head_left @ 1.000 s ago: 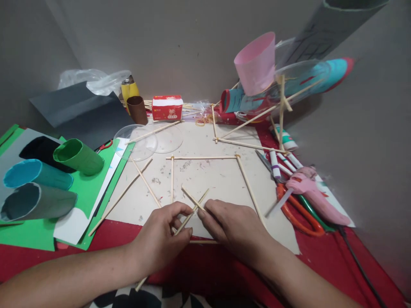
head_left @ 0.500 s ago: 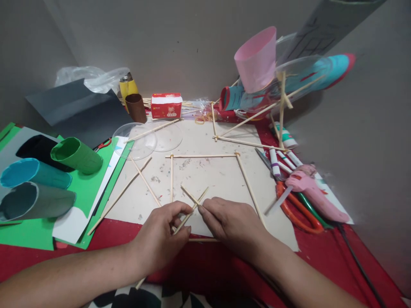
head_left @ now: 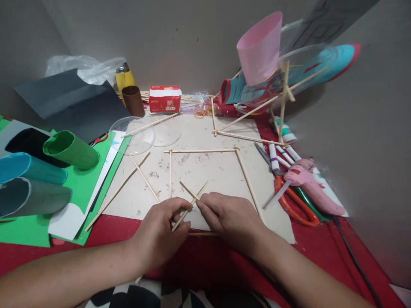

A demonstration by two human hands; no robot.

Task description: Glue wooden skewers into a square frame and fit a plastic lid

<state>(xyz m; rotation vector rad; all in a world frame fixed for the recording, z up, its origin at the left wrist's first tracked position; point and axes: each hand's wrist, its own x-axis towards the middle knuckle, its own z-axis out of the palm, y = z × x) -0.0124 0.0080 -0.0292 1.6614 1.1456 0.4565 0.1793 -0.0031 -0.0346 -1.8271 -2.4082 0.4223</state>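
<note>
My left hand (head_left: 162, 229) is closed on a thin wooden stick (head_left: 203, 187) that slants up to the right. Pinched in my right hand (head_left: 229, 216) is another wooden stick (head_left: 186, 187), slanting up to the left. The two sticks cross just ahead of my fingertips; whether something binds them at the crossing is hidden. Beyond my hands lies a frame of sticks (head_left: 205, 150), its far corners tied with yellowish bands. Two more loose sticks (head_left: 120, 188) cross to the left of the frame.
A pink glue gun (head_left: 316, 188), orange-handled scissors (head_left: 297, 207) and markers lie on the right. Behind them stands a stick structure (head_left: 248, 137) bearing paper tubes. Paper tubes (head_left: 81, 152) rest on green sheets at left. Clear discs (head_left: 167, 132) and a red tissue box (head_left: 165, 100) are farther back.
The camera view has shifted slightly, so most things sit a little higher in the picture. My hands keep nearly the same hold on the crossed sticks.
</note>
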